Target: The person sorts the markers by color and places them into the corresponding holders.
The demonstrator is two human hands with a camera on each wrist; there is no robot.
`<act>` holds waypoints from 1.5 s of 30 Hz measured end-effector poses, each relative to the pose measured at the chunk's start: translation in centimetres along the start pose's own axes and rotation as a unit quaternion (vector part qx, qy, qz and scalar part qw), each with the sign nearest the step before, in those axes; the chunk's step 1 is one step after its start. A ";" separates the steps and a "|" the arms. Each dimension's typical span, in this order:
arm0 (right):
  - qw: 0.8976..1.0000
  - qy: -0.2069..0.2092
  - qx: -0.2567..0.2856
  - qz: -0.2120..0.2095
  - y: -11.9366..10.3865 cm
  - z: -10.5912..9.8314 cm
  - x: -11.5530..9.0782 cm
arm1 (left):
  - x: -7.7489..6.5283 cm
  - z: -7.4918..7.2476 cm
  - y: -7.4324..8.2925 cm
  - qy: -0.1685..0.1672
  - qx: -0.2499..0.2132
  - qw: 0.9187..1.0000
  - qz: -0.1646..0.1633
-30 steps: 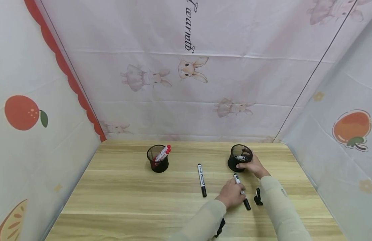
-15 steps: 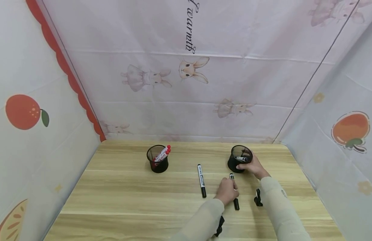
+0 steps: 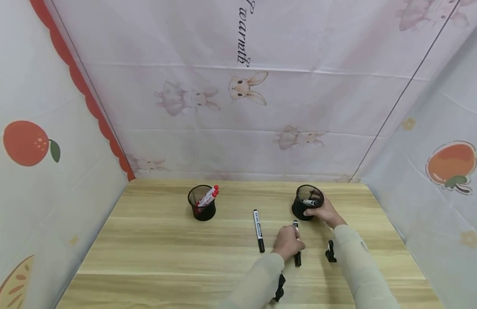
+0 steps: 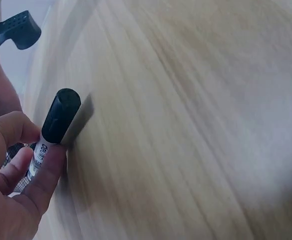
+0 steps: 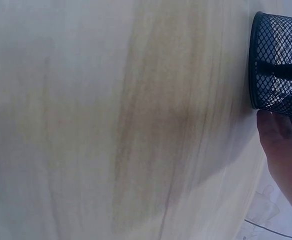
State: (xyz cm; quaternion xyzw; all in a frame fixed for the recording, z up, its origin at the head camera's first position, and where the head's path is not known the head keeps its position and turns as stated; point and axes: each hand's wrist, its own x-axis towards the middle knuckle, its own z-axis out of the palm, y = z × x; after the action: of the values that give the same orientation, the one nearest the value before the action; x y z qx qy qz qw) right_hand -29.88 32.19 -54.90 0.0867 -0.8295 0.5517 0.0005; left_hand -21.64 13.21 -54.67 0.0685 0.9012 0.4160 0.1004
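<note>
My left hand (image 3: 288, 243) pinches a black-capped white marker (image 3: 298, 259) between thumb and fingers, close over the table. In the left wrist view the marker's black cap (image 4: 61, 116) sticks out past the fingertips, its shadow beside it; whether it touches the wood I cannot tell. Farther back, my right hand (image 3: 329, 214) grips a black mesh pen holder (image 3: 299, 211) from its right side. Inside that holder leans another black-capped marker (image 3: 310, 202). The right wrist view has the mesh wall (image 5: 283, 40) at its edge, with fingers against it and some hidden behind.
Left of my left hand, another black-capped marker (image 3: 259, 231) lies on the wooden table (image 3: 153, 257). A second mesh pen holder (image 3: 204, 214) with red-capped markers (image 3: 208, 198) stands at the back left. Printed cloth walls (image 3: 207, 146) enclose the table's back and sides.
My left hand has moved left with the marker, which has turned from a slant to nearly straight up and down in view. The right hand and its pen holder have stayed put.
</note>
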 end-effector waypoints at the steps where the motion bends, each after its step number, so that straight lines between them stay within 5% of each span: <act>1: 1.000 0.000 -0.003 -0.002 0.0 0.0 0.0 | 0.0 -0.1 -0.1 0.003 -0.003 1.000 -0.004; 10: 0.999 0.009 0.024 0.047 0.0 0.2 0.6 | 0.1 -0.8 -0.4 0.019 -0.053 0.998 -0.026; 31: 0.997 -0.052 0.051 0.031 -0.5 -0.3 0.5 | 0.9 -2.5 -1.0 0.046 -0.146 0.986 -0.063; 45: 0.998 -0.041 0.048 0.031 -0.1 -0.1 0.6 | 1.9 -4.0 -0.6 0.083 -0.285 0.954 -0.029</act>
State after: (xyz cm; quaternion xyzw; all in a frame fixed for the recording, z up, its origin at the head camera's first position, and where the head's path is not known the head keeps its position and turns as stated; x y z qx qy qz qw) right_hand -30.47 32.19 -54.74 0.0833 -0.8036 0.5868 -0.0549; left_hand -24.49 10.31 -52.86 -0.0239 0.7517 0.6570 0.0521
